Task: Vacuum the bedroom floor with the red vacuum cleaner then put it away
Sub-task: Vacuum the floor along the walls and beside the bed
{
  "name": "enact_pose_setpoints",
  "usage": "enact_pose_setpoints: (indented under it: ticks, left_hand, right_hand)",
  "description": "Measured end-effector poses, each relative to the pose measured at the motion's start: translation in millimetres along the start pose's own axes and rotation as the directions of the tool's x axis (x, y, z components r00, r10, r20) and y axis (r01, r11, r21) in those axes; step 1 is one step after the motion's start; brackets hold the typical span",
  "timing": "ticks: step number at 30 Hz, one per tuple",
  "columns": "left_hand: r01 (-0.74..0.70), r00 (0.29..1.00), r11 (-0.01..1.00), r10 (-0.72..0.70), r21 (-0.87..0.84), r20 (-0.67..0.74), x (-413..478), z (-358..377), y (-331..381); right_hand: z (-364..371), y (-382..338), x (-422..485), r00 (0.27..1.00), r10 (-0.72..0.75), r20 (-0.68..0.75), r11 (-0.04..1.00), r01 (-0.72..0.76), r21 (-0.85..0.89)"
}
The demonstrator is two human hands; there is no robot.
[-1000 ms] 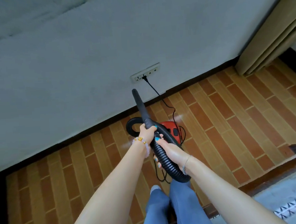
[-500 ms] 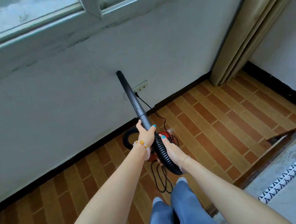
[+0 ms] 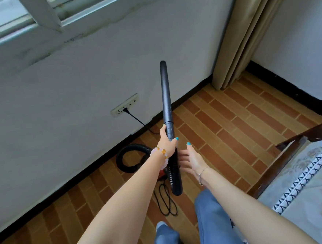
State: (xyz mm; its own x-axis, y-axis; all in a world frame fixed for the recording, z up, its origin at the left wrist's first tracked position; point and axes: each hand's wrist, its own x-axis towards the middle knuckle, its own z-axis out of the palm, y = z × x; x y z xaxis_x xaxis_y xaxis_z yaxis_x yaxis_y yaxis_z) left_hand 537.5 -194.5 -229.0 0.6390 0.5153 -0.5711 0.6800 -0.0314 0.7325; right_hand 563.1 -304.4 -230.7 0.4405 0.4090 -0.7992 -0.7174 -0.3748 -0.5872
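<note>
White wall (image 3: 78, 89) filled the upper left of the frame under a window frame (image 3: 42, 14), with brick-patterned flooring (image 3: 233, 126) running to the right, a beige curtain (image 3: 245, 30) at upper right and a bed (image 3: 304, 188) at lower right. The red vacuum cleaner (image 3: 162, 174) sat on the floor at centre, almost hidden behind the person's left forearm, its cord (image 3: 165, 199) looped beside it and plugged into the wall socket (image 3: 125, 107).

Half a second before, both hands had held the hose. Now the right hand (image 3: 189, 158) had let go and hung open, fingers spread, just beside the hose (image 3: 175, 178). The left hand (image 3: 167, 142) alone gripped the wand (image 3: 165, 93) at its lower joint, and the wand had swung to point straight up the frame's centre. I took this as readying the tool, with no floor yet vacuumed.

The wand looked dark, smooth and bare-ended, with no floor head showing. The ribbed black hose curled back toward the wall.
</note>
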Motion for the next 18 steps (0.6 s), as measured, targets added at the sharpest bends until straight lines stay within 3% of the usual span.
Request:
enact_pose_setpoints:
  ticks: [5, 10, 15, 18]
  left_hand:
    - [-0.064, 0.992, 0.996, 0.057, 0.059, 0.110, 44, 47, 44]
    - [-0.143, 0.961, 0.968, 0.087, 0.205, 0.262, 90, 101, 87]
    - [-0.284, 0.883, 0.919, 0.139, 0.272, 0.449, 125, 150, 121]
    - [-0.278, 0.881, 0.945, 0.180, 0.171, 0.437, 139, 174, 127]
  right_hand:
    - [-82, -82, 56, 0.999, -0.022, 0.025, 0.954, 0.014, 0.301]
    - [-144, -144, 100, 0.997, -0.019, 0.069, 0.918, -0.010, 0.397]
    - [-194, -164, 139, 0.997, 0.042, -0.062, 0.888, -0.009, 0.460]
    - [-220, -176, 155, 0.982, 0.032, -0.184, 0.898, 0.053, 0.437]
